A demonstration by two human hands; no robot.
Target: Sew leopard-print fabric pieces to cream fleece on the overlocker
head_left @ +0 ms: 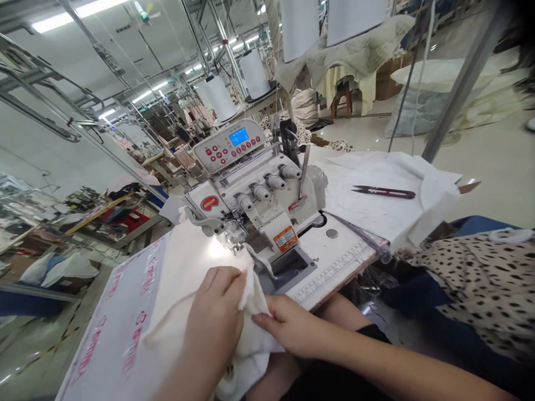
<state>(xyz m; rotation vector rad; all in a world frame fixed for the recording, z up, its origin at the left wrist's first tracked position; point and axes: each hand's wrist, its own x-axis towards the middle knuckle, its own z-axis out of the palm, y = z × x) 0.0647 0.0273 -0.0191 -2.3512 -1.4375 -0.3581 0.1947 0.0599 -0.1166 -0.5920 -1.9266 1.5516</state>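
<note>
A person's bare left hand and bare right hand grip a soft cream fabric at the front of a white industrial overlock sewing machine. The hands stand close together without touching, each closed on the cloth, which rises in a bunched fold between them. The fabric lies across a white tabletop with pink lettering, its far part reaching the metal presser foot. Beside the hands, a printed ruler scale runs along the machine's white bed. A control panel with a glowing blue screen sits atop the machine, and tall white thread cones stand behind it. To the right, black-handled thread snips rest on a folded white cloth. Black-spotted cream fabric lies heaped farther right, beyond the person's right arm.
</note>
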